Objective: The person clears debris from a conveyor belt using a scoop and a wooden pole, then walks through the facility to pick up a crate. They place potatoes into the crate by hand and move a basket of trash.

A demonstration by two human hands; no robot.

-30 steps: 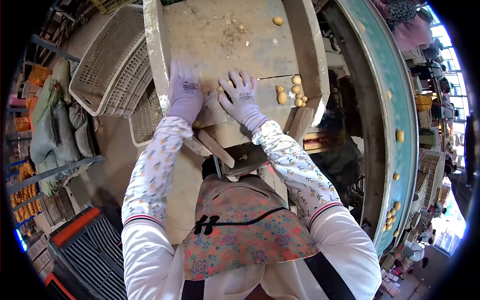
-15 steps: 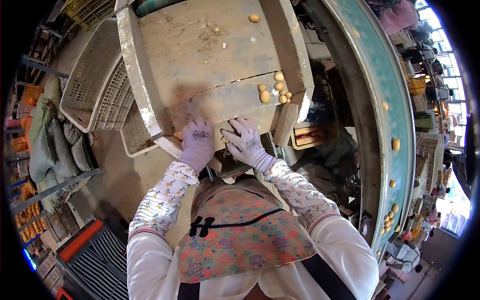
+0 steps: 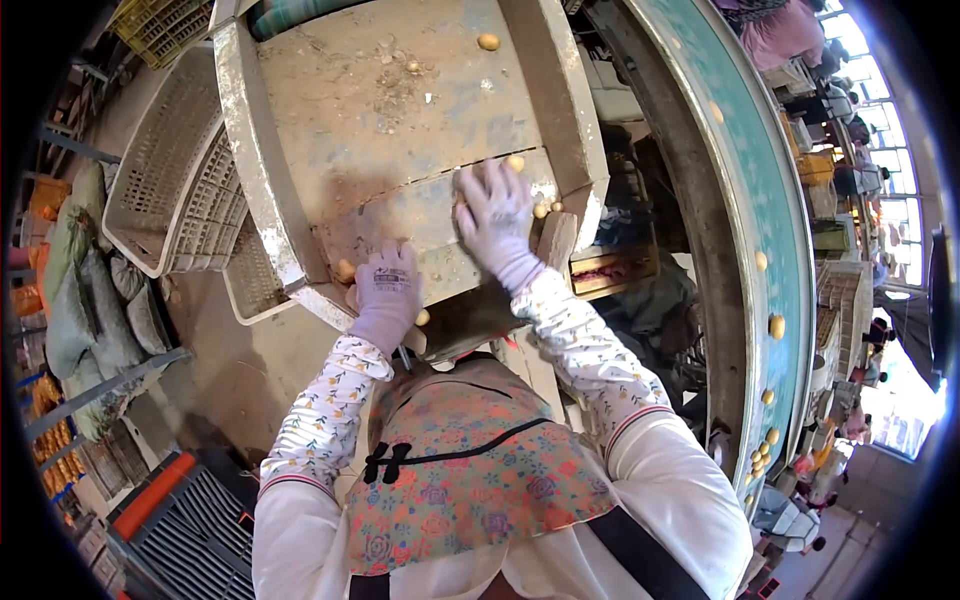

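At a wooden-sided tray, loose potatoes are being handled.
Beyond the tray's right wall, a green conveyor belt carries more; slatted plastic crates stand to the left. The right hand, gloved, is low over the near end, fingers spread apart, one potato just beside its fingertips, others in the near right corner. The left hand bends over the near edge, a potato just to its left and another near its wrist; the glove hides its grip, so I cannot tell whether it holds anything. The step in hand looks like gathering by hand; reaching the corner group would call for the right hand's fingers kept low behind it.
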